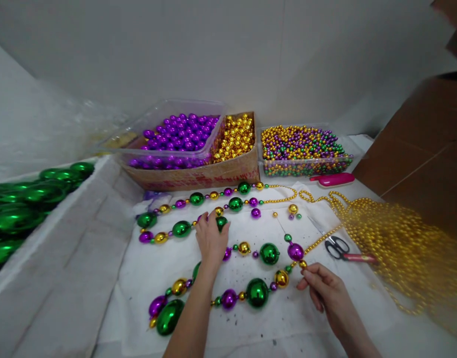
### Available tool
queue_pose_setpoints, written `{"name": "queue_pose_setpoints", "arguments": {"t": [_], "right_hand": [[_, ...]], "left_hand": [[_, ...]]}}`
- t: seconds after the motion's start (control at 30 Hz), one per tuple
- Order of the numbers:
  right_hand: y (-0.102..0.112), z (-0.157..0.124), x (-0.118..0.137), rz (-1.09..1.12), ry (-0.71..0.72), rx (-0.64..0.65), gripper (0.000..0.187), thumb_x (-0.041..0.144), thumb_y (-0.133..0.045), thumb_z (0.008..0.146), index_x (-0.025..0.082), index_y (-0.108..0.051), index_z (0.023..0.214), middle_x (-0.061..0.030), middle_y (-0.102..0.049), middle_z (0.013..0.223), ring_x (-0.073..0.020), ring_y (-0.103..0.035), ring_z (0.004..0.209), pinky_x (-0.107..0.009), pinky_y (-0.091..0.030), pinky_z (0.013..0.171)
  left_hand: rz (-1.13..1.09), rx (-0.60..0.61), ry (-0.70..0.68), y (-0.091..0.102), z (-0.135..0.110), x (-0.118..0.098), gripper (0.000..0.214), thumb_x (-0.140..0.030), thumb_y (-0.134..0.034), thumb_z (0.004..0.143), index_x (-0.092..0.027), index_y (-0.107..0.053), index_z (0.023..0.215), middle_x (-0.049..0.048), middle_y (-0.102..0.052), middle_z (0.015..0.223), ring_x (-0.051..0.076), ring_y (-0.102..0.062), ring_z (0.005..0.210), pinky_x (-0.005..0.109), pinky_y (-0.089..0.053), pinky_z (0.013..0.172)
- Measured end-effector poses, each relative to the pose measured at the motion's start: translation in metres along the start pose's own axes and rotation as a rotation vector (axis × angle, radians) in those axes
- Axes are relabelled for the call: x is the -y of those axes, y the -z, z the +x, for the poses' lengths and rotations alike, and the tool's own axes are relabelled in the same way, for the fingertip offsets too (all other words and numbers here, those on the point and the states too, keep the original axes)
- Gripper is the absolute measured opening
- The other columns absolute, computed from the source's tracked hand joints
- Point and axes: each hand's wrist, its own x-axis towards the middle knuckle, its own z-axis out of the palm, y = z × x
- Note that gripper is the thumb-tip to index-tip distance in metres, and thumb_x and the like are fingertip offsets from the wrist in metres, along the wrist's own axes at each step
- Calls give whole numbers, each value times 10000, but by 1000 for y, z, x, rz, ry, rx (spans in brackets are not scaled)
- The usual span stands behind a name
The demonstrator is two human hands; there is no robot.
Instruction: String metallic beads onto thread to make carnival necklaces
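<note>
- While the white cloth (pixel 169 268) is carrying several finished runs of purple, green and gold beads, the person is working on the nearest bead strand (pixel 251 293), which is lying across the cloth's near half.
- The left hand (pixel 210 238) is resting palm-down, fingers spread and gripping nothing, and is pressing a green bead (pixel 221 223) of the middle strand against the cloth.
- The right hand (pixel 327 288) is pinching a small gold bead (pixel 302 264) at the strand's right end between thumb and forefinger, just below a purple bead (pixel 295 251).
- The step in hand appears to be threading or tying off at that end, with the thin gold chain (pixel 321 238) running away from the pinch toward the gold pile (pixel 400 248).
- The scissors (pixel 338 247) are lying shut just beside that chain, near the right hand.
- The next move is likely calling for a steady pinch on the end while the left hand is holding the beads from rolling.
</note>
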Motion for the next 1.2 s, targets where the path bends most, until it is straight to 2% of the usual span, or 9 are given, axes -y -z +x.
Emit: {"name": "queue_pose_setpoints", "arguments": {"t": [0.07, 0.2, 0.33, 0.5, 0.6, 0.7, 0.87, 1.07, 1.2], "right_hand": [[-3, 0, 3, -6, 6, 2, 322, 456, -657, 757, 149, -562, 782, -47, -685, 659, -28, -332, 324, -178, -176, 339], [-8, 0, 8, -16, 25, 21, 300, 446, -648, 765, 158, -565, 773, -36, -684, 657, -31, -342, 321, -178, -176, 331], [-10, -1, 11, -60, 39, 40, 307, 455, -645, 760, 158, -567, 765, -33, -676, 640, -35, -342, 315, -180, -188, 319], [-4, 8, 16, -160, 72, 8, 314, 470, -621, 764, 161, -576, 794, -24, -662, 632, -50, -364, 334, -188, -234, 327], [4, 22, 19, -282, 183, -41, 344, 456, -614, 762, 175, -588, 959, -37, -674, 737, -110, -495, 446, -224, -363, 391], [11, 33, 23, -567, 367, -129, 413, 406, -577, 796, 205, -557, 1156, -89, -657, 1034, -212, -615, 762, -329, -495, 610], [-3, 34, 37, -828, 634, -232, 367, 352, -532, 848, 242, -583, 1195, -89, -614, 1165, -281, -494, 1110, -449, -375, 947], [-21, 44, 41, -403, 437, -123, 194, 379, -598, 797, 209, -690, 815, -50, -674, 792, -237, -592, 799, -329, -440, 709], [-4, 51, 33, -256, 365, -181, 242, 417, -618, 780, 179, -635, 738, -7, -610, 600, -158, -532, 551, -254, -383, 509]], "left_hand": [[-238, 41, -8, -1, -12, -25, 360, -314, -612, 769, -196, -602, 1108, 117, -542, 1184, 279, -479, 1094, 386, -396, 909], [-852, 527, 201, -5, -36, -75, 248, -371, -610, 777, -178, -669, 920, 61, -654, 897, 173, -566, 773, 255, -432, 657], [-1143, 640, 404, -15, -49, -94, 198, -337, -700, 693, -156, -651, 756, 38, -648, 823, 120, -543, 672, 213, -412, 576], [-1206, 645, 454, -23, -49, -93, 193, -315, -705, 697, -144, -620, 728, 32, -631, 786, 123, -562, 695, 225, -465, 608], [-1224, 590, 443, -27, -43, -93, 189, -326, -682, 724, -152, -610, 744, 28, -632, 787, 143, -589, 728, 269, -497, 660], [-1208, 515, 414, -31, -38, -94, 175, -318, -674, 731, -153, -624, 758, 32, -646, 785, 159, -607, 765, 308, -500, 732], [-1122, 418, 279, -36, -43, -103, 128, -282, -662, 743, -155, -657, 738, 36, -676, 762, 162, -604, 789, 306, -452, 830], [-1124, 500, 212, -38, -49, -112, 129, -282, -642, 764, -157, -670, 749, 46, -690, 801, 176, -608, 818, 296, -442, 829], [-1020, 807, 137, -58, -25, -104, 245, -167, -597, 749, -170, -660, 985, 71, -690, 896, 191, -623, 843, 301, -464, 777]]}}
